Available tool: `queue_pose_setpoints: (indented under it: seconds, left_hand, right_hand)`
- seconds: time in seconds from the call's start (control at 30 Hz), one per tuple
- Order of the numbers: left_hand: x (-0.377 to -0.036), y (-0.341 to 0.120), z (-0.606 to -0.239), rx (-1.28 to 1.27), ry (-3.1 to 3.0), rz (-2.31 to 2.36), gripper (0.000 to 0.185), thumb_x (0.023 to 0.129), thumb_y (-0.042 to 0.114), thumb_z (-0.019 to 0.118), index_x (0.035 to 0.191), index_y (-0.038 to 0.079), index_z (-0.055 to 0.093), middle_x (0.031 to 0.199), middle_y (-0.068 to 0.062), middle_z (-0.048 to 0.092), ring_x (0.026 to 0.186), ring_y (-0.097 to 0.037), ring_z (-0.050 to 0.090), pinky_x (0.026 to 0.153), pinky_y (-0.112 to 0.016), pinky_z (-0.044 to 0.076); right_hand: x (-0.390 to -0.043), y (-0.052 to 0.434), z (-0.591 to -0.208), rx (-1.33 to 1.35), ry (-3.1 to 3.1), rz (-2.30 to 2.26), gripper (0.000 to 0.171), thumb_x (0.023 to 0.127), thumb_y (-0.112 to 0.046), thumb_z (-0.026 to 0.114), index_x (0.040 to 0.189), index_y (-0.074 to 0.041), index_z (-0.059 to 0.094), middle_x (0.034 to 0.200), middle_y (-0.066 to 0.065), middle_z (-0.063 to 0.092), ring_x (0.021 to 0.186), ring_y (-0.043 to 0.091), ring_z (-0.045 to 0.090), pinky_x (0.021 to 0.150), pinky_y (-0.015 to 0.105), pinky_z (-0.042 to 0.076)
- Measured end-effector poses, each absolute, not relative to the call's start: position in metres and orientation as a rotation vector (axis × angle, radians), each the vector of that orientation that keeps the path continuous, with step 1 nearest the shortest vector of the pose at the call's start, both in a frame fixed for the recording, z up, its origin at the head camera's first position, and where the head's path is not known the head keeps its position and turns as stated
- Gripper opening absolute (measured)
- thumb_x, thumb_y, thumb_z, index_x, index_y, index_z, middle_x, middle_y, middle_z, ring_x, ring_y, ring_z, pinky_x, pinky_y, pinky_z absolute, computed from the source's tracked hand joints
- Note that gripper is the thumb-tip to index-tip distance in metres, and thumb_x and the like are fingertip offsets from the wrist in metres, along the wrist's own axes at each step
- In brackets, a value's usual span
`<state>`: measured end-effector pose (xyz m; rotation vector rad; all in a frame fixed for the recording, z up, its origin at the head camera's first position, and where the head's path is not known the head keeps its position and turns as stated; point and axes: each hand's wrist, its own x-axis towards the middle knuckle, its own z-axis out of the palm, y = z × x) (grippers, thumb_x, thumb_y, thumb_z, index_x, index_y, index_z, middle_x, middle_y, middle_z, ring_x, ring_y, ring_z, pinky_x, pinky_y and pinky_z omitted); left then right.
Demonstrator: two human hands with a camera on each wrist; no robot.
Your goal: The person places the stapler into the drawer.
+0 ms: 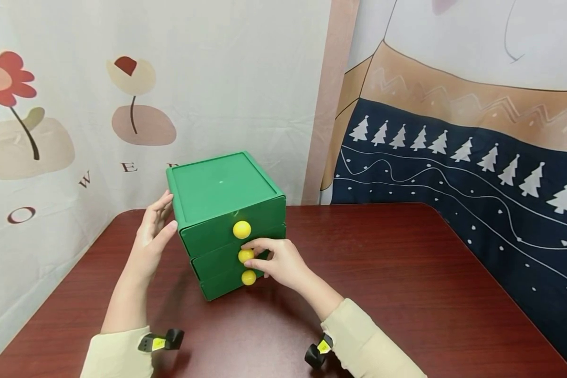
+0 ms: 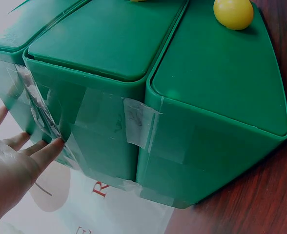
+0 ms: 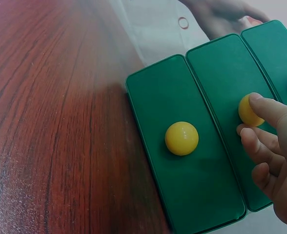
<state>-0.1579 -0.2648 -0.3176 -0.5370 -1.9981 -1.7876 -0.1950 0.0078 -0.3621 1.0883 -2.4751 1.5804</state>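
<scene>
A green three-drawer box (image 1: 222,189) stands on the table, turned at an angle, with a round yellow knob on each drawer. My right hand (image 1: 283,262) pinches the middle drawer's yellow knob (image 3: 249,113) between thumb and fingers. Below it is the bottom knob (image 1: 248,277); the top knob (image 1: 242,229) sits above. All three drawers look pushed in or nearly so. On the box's left side, the fingertips of my left hand (image 2: 16,161) rest against the wall, fingers extended. Strips of clear tape (image 2: 141,122) run across that side wall.
The reddish-brown wooden table (image 1: 382,273) stretches to the right of the box and in front of it. Behind hangs a pale cloth (image 1: 245,79) with printed flowers, and a dark blue tree-patterned cloth (image 1: 406,168) hangs at the right.
</scene>
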Motion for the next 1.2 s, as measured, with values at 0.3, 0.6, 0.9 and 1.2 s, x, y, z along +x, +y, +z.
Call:
queue_pose_setpoints:
  seconds: [0.3,0.6,0.9,1.2]
  left_hand:
    - [-0.159,-0.265,-0.319,-0.558,-1.984,-1.801,0.050,0.098,0.000,0.044,0.146,0.006,0.033,0.157,-0.009,0.016,0.139,-0.021,0.021,0.100,-0.016,0.029]
    - [-0.158,-0.267,-0.319,-0.537,-2.029,-1.769,0.051,0.099,0.002,0.044,0.148,0.008,0.032,0.157,-0.009,0.018,0.137,-0.020,0.024,0.098,-0.015,0.030]
    - [-0.157,-0.276,-0.322,-0.508,-2.216,-1.635,0.058,0.101,0.007,0.043,0.153,0.017,0.022,0.154,-0.007,0.025,0.137,-0.018,0.026,0.097,-0.013,0.029]
    - [-0.152,-0.302,-0.331,-0.353,-2.494,-1.410,0.063,0.101,0.022,0.049,0.155,0.022,0.015,0.155,-0.020,0.018,0.138,-0.040,0.020,0.095,-0.016,0.031]
  right_hand:
    - [-0.195,0.009,-0.363,1.092,-2.487,1.595,0.029,0.084,-0.020,0.075,0.113,-0.019,0.071,0.092,-0.004,0.067,0.050,0.014,0.059,0.052,0.026,0.051]
    - [-0.189,0.033,-0.362,1.111,-2.498,1.547,0.030,0.089,-0.017,0.070,0.118,-0.016,0.068,0.101,0.002,0.070,0.057,0.012,0.062,0.054,0.027,0.050]
    - [-0.186,0.079,-0.365,1.022,-2.409,1.373,0.025,0.088,-0.014,0.071,0.112,-0.009,0.071,0.101,0.002,0.071,0.074,0.007,0.062,0.064,0.026,0.051]
    - [-0.196,0.138,-0.367,0.777,-2.381,0.949,0.022,0.086,-0.018,0.073,0.107,-0.014,0.073,0.099,-0.005,0.070,0.083,0.007,0.063,0.067,0.029,0.051]
